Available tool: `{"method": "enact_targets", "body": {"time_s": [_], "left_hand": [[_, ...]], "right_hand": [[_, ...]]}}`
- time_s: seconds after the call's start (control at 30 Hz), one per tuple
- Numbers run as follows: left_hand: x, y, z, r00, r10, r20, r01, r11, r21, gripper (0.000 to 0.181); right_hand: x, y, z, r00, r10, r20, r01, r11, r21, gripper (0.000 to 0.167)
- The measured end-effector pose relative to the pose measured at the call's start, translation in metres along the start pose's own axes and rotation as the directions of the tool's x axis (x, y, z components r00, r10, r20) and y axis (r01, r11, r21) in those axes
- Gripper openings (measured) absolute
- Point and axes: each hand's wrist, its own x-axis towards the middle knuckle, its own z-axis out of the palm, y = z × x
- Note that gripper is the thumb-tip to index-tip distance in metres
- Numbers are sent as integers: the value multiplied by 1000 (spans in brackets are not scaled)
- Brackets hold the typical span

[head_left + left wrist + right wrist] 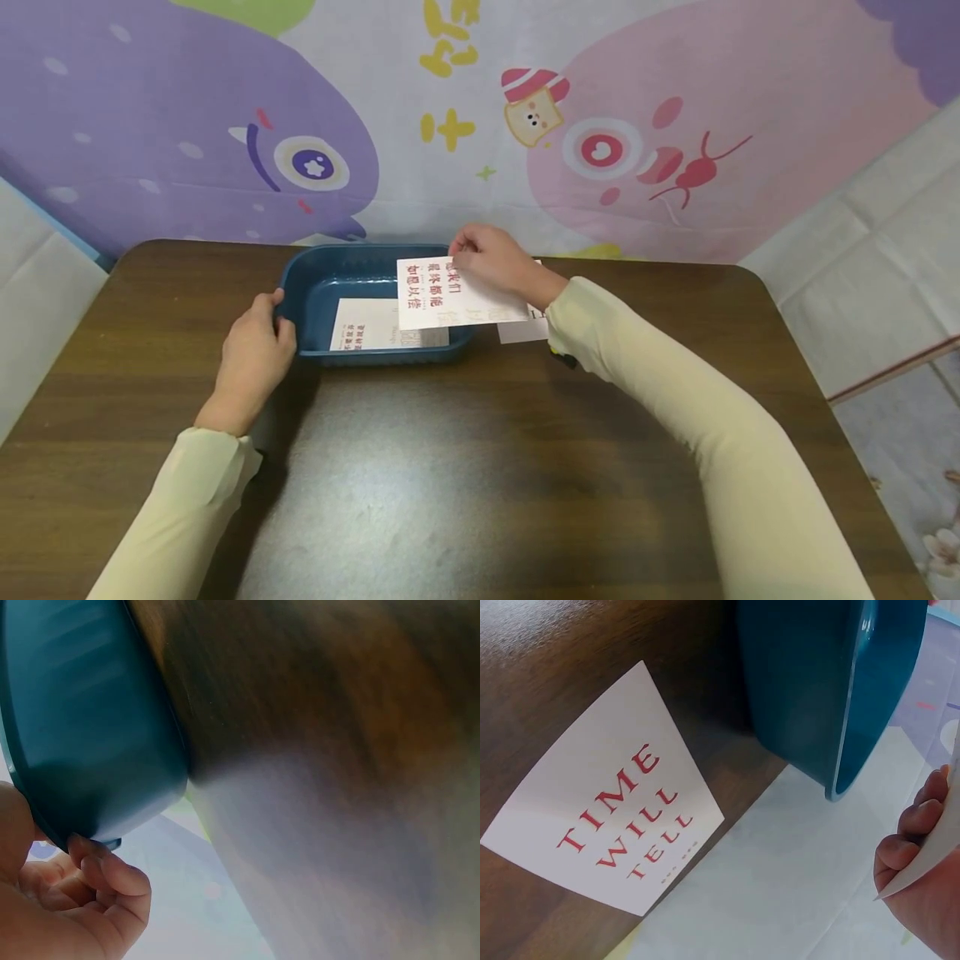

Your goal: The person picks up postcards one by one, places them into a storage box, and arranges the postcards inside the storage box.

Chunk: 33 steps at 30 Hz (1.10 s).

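My left hand (255,354) pinches the left end of a dark blue-green plastic bin (375,357) by its rim, thumb and curled fingers showing in the left wrist view. Above the bin's right side, my right hand (491,260) holds a white card (468,304) printed with red Chinese characters. Inside the bin lies another printed white card (356,321), partly hidden by the held one. On the table just right of the bin rests a card with red English lettering (622,810), mostly covered by the right hand and its card in the head view.
A small black-and-yellow object (562,358) shows beside the right sleeve, mostly hidden. The brown wooden table (480,483) extends toward me. Behind its back edge hangs a cartoon-printed cloth (450,192), close to the bin. White tiled walls stand at both sides.
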Motion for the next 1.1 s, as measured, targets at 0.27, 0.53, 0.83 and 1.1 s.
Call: {"method": "enact_targets", "body": {"time_s": [0.27, 0.53, 0.83, 1.1], "left_hand": [[1, -1, 2, 1000, -4, 9, 4, 1000, -4, 45], [0, -1, 2, 1000, -11, 3, 11, 1000, -12, 45], [-2, 0, 1, 1000, -4, -6, 4, 1000, -11, 44], [-2, 1, 1, 1000, -10, -9, 10, 1000, -14, 44]], "right_hand": [[5, -5, 8, 1000, 4, 8, -5, 999, 36, 18], [10, -12, 17, 1000, -8, 13, 8, 998, 58, 17], [20, -19, 30, 999, -35, 6, 34, 999, 23, 18], [23, -27, 38, 999, -47, 12, 47, 998, 36, 18]]}}
